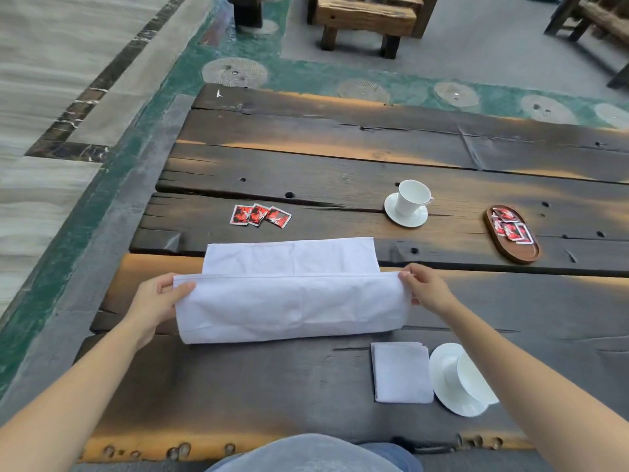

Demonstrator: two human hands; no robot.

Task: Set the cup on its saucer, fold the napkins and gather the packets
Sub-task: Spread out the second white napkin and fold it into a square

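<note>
A large white napkin lies on the dark wooden table, its near half lifted and folded over toward the far edge. My left hand pinches the left end of the raised fold, and my right hand pinches the right end. A smaller folded napkin lies near my right forearm. Beside it a white cup stands on its saucer, partly hidden by my right arm. Farther off, a second cup stands on a saucer. Three red packets lie loose on the table.
An oval wooden tray at the right holds several red packets. The table's left edge drops to a stone and green floor. A wooden bench stands beyond the table. My knee shows at the bottom edge.
</note>
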